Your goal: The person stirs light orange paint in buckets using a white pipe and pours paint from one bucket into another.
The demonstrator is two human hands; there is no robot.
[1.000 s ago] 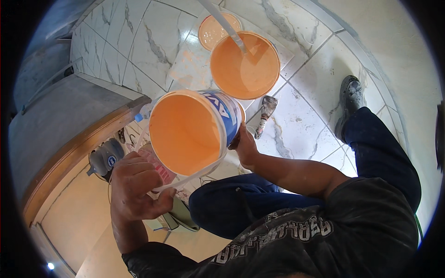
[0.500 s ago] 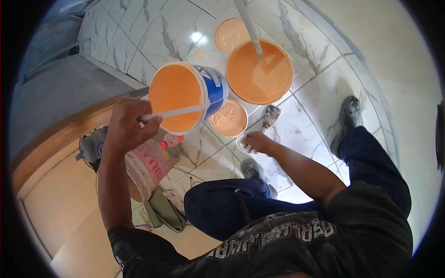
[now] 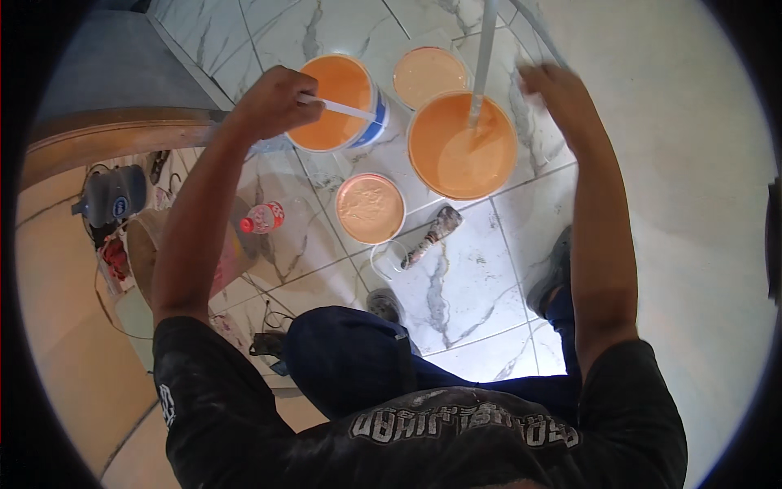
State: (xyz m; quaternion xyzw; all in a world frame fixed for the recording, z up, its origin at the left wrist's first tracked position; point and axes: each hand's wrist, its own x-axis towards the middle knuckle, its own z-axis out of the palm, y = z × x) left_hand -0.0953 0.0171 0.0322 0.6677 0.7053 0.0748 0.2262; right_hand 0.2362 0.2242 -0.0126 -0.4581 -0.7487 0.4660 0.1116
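My left hand is closed around the white handle of a bucket with a blue label. Orange paint shows inside that bucket. To its right, a second, round bucket of orange paint has a long pale stick standing in it. My right hand is raised to the right of the stick, apart from it. Its fingers are bent and smeared by motion. On the tiles, a worn paintbrush lies nearer to me.
Two paint-coated lids lie on the marble-look tiles: a pale one behind the buckets and a textured one in front. A red-capped bottle and a blue water jug are at left. A pale wall runs along the right.
My right hand has left the brush area on the floor and risen to the far right. The labelled bucket, still held by my left hand, has shifted away from me.
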